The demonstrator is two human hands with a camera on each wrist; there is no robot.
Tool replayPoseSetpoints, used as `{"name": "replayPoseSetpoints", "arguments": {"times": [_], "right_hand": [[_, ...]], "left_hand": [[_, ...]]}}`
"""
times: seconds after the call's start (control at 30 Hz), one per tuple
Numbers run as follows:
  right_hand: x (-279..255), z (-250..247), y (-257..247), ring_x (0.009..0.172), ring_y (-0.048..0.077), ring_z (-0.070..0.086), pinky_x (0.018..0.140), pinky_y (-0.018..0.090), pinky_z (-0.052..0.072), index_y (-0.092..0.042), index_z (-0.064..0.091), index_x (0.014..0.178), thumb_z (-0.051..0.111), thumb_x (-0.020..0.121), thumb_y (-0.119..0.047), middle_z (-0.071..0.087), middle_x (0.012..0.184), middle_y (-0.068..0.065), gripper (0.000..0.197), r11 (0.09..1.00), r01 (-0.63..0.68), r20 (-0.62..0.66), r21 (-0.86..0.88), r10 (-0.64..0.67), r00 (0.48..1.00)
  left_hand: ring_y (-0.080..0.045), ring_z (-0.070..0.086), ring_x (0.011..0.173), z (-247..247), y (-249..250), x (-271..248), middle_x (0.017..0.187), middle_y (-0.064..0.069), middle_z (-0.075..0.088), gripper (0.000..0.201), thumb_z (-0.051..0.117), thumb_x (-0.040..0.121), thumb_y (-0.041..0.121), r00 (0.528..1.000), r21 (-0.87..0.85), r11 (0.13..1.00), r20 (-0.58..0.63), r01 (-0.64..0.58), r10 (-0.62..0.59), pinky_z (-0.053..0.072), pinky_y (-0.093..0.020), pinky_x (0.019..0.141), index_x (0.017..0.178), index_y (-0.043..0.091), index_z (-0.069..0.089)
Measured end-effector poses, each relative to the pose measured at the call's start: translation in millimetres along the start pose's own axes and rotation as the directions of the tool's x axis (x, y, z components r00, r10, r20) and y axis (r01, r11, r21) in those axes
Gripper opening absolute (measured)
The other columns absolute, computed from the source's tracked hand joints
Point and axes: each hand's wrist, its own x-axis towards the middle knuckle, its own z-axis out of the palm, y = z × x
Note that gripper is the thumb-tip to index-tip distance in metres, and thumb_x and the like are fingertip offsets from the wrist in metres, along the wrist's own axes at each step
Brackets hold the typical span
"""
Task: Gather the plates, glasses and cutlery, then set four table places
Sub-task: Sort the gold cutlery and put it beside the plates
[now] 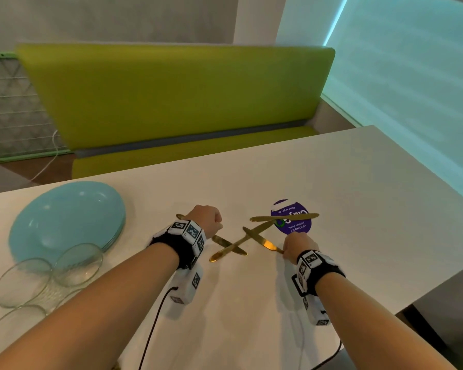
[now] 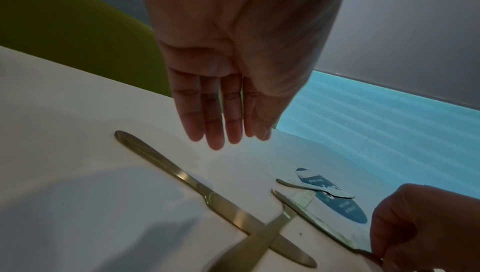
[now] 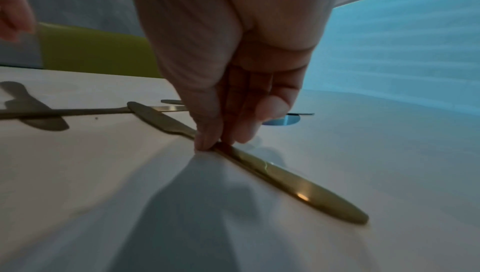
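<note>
My right hand [image 1: 300, 245] pinches the handle of a gold metal knife [image 3: 272, 170] lying diagonally at lower centre on the white worktop [image 1: 358, 196], while my left hand [image 2: 223, 99] hovers released over another gold knife [image 2: 207, 196].

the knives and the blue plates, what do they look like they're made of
Knives: likely metal with a gold, polished finish, judging by the bright glints along the blades. Blue plates: glossy pale blue, with sharp light reflections on the top one; glazed ceramic or melamine, the look leaves it open.
</note>
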Motion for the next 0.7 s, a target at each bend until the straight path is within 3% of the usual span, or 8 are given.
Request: {"name": "replayPoseSetpoints", "arguments": {"times": [0.27, 0.33, 0.4, 0.5, 0.53, 0.6, 0.7], "right_hand": [[-7.2, -2.0, -3.6, 0.077, 0.017, 0.053, 0.077, 0.026, 0.05, -0.011, 0.065, 0.104, 0.054, 0.091, -0.024, 0.055, 0.083, 0.001, 0.022, 0.993, 0.057, -0.019, -0.102, -0.059, 0.998], [-6.7, -3.3, -5.7, 0.078, 0.017, 0.056, 0.079, 0.027, 0.053, -0.012, 0.066, 0.101, 0.053, 0.09, -0.025, 0.058, 0.084, 0.001, 0.022, 0.999, 0.031, -0.036, -0.02, -0.032, 0.999], [-3.8, -7.7, -10.0, 0.08, 0.017, 0.061, 0.081, 0.028, 0.055, -0.013, 0.068, 0.095, 0.054, 0.089, -0.025, 0.064, 0.085, 0.002, 0.019, 0.986, 0.0, -0.053, 0.169, 0.009, 0.999], [1.5, -16.0, -20.1, 0.068, 0.012, 0.062, 0.081, 0.027, 0.055, -0.015, 0.066, 0.077, 0.053, 0.09, -0.021, 0.066, 0.076, 0.001, 0.02, 0.866, 0.017, -0.043, 0.5, 0.005, 0.999], [1.3, -18.9, -24.8, 0.064, 0.009, 0.061, 0.075, 0.024, 0.054, -0.017, 0.065, 0.074, 0.054, 0.091, -0.022, 0.067, 0.074, -0.001, 0.021, 0.808, 0.026, -0.032, 0.589, -0.009, 0.999], [-0.1, -22.9, -35.9, 0.06, 0.006, 0.06, 0.058, 0.017, 0.048, -0.018, 0.067, 0.08, 0.058, 0.091, -0.025, 0.071, 0.081, -0.001, 0.016, 0.691, 0.01, 0.006, 0.723, -0.021, 1.0], [0.8, -24.4, -49.9, 0.055, 0.007, 0.058, 0.05, 0.017, 0.044, -0.014, 0.067, 0.083, 0.059, 0.09, -0.022, 0.071, 0.082, 0.002, 0.013, 0.568, -0.039, 0.072, 0.822, -0.036, 0.997]], "left_hand": [[-0.02, 0.057, 0.113, 9.5, 2.0, 6.4, 0.122, -0.005, 0.062, 0.029, 0.056, 0.091, 0.027, 1.0, -0.054, 0.998, 0.016, -0.024, 0.025, 0.044, -0.026, 0.092, 0.116, 0.014, 0.062], [-0.019, 0.057, 0.113, 13.0, 5.4, 8.2, 0.122, -0.005, 0.063, 0.029, 0.057, 0.091, 0.026, 0.999, -0.083, 0.996, 0.019, -0.03, 0.032, 0.044, -0.024, 0.091, 0.116, 0.013, 0.062], [-0.019, 0.058, 0.113, 17.3, 9.9, 10.8, 0.121, -0.005, 0.063, 0.028, 0.058, 0.09, 0.025, 0.999, -0.12, 0.992, 0.015, -0.035, 0.037, 0.044, -0.023, 0.091, 0.115, 0.012, 0.063], [-0.02, 0.06, 0.11, 24.9, 17.5, 11.9, 0.119, -0.007, 0.064, 0.029, 0.06, 0.089, 0.024, 0.999, -0.195, 0.98, 0.015, -0.03, 0.034, 0.046, -0.024, 0.09, 0.115, 0.011, 0.063], [-0.02, 0.061, 0.108, 27.6, 20.2, 12.1, 0.118, -0.007, 0.064, 0.03, 0.061, 0.088, 0.024, 0.999, -0.232, 0.972, 0.021, -0.023, 0.029, 0.047, -0.025, 0.09, 0.115, 0.012, 0.062], [-0.021, 0.065, 0.103, 32.7, 26.0, 11.7, 0.115, -0.007, 0.065, 0.034, 0.064, 0.086, 0.027, 0.999, -0.308, 0.951, 0.036, -0.002, 0.014, 0.052, -0.028, 0.088, 0.117, 0.013, 0.059], [-0.022, 0.066, 0.1, 38.2, 31.0, 11.0, 0.112, -0.007, 0.066, 0.044, 0.065, 0.085, 0.029, 0.998, -0.337, 0.941, 0.055, 0.02, -0.002, 0.052, -0.028, 0.082, 0.124, 0.014, 0.053]]}}
